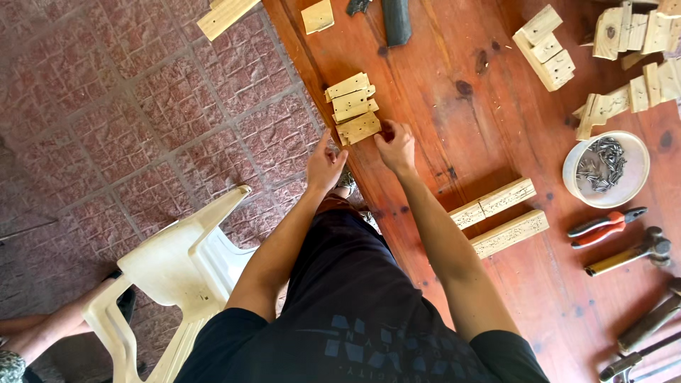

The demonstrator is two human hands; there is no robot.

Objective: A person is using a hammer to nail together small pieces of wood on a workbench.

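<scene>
A white plastic chair [177, 269] stands on the brick floor [142, 106]. The left hand [325, 164] hangs off the desk [440, 120] edge, fingers loosely spread, holding nothing, just beside the wood pieces [353, 108]. These lie in a row near the desk edge. The right hand [396, 145] touches the nearest piece, fingers curled at its corner. Farther right lie two drilled bars [500, 216], a tub of nails [605, 169], pliers [606, 225] and a hammer [631, 255].

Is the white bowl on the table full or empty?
Partly filled: the white bowl stands upright on the table, with grey metal nails covering its bottom.
</scene>
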